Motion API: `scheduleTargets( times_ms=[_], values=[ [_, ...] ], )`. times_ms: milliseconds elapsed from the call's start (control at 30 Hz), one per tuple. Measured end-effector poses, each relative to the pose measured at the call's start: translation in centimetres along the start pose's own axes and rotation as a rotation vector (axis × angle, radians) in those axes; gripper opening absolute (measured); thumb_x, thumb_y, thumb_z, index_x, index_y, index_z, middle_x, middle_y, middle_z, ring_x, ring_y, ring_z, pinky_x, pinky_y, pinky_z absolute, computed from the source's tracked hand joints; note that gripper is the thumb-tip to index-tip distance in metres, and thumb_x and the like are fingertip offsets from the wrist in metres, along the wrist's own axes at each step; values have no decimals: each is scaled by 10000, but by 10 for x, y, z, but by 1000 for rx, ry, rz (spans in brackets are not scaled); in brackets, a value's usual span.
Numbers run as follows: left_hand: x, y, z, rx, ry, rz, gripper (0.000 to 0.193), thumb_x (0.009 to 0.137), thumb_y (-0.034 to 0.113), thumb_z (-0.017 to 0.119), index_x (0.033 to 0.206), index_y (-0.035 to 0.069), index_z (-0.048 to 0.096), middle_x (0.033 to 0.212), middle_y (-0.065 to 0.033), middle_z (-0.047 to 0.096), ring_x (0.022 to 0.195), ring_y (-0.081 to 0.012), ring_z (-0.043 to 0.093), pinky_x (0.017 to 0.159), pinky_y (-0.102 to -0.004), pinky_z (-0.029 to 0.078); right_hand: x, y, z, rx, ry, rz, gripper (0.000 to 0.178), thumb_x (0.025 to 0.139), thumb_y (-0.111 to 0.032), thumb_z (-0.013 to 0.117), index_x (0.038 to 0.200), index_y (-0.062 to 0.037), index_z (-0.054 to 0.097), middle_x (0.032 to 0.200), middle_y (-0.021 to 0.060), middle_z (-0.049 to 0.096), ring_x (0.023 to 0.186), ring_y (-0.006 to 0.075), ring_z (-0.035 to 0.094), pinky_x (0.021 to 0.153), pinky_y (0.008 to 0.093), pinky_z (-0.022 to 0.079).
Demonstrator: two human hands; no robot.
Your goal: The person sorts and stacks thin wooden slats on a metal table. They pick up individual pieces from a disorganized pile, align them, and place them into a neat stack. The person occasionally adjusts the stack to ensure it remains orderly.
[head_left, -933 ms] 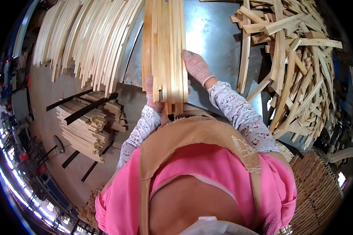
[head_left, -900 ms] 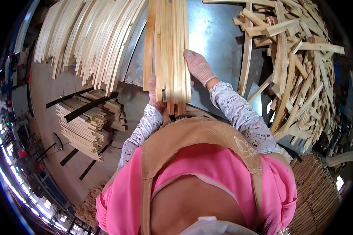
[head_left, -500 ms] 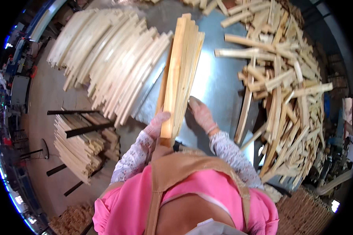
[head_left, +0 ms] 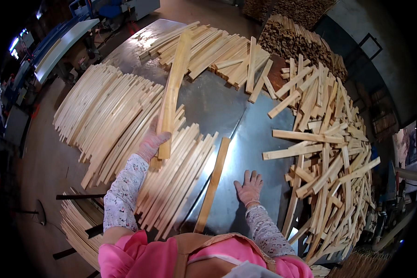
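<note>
Left hand (head_left: 152,142) was clamped on the held strips (head_left: 173,85) near their close end; long axis ran forward, slightly right, over the laid strip rows (head_left: 107,107). Right hand (head_left: 249,187) was empty, fingers spread, farther off over the metal surface (head_left: 213,104).

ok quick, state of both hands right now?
Left hand: closed, holding wooden strips.
Right hand: open, holding nothing, palm down over the metal table; contact can't be told.
</note>
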State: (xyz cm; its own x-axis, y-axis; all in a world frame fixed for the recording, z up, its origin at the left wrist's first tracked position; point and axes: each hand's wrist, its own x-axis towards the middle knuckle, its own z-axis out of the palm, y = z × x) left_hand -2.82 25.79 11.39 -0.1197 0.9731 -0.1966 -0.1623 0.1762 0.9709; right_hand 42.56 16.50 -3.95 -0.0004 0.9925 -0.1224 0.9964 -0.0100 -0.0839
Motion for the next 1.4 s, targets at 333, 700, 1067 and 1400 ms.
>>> scheduleTargets(
  times_ms=[333, 700, 1067, 1400],
  values=[
    [198, 47, -96, 224, 142, 65, 1050, 816, 129, 871, 1673, -9, 281, 1462, -169, 592, 1246, -270, 627, 1072, -355, 529, 146, -19, -20, -23, -39, 133, 929, 965, -644, 617, 1660, -90, 345, 1708, 252, 294, 1607, 500, 178, 1269, 656, 190],
    [282, -5, -44, -139, -136, 100, 1019, 819, 401, 886, 1645, 88, 378, 1317, -72, 617, 1059, -178, 648, 880, -320, 591, 201, -24, -69, 165, 54, 127, 713, 948, -449, 708, 1505, -32, 551, 1369, 236, 660, 1358, 455, 570, 1114, 553, 461],
    [288, -50, 161, 559, -462, 256, 1127, 717, 353, 893, 1660, 130, 318, 1495, -201, 528, 1336, -346, 582, 1067, -457, 533, 371, -154, -110, 1718, -347, -165, 994, 925, -640, 780, 1571, 32, 435, 1447, 177, 629, 1282, 288, 642, 1109, 422, 527],
    [235, -58, 268, 846, -622, -84, 1271, 680, 609, 849, 1700, 148, 246, 1564, -254, 409, 1420, -445, 478, 1199, -485, 422, 315, -34, -52, 2200, -74, 238, 943, 898, -565, 826, 1530, 46, 482, 1430, 198, 646, 1296, 348, 649, 1147, 475, 524]
  ],
)
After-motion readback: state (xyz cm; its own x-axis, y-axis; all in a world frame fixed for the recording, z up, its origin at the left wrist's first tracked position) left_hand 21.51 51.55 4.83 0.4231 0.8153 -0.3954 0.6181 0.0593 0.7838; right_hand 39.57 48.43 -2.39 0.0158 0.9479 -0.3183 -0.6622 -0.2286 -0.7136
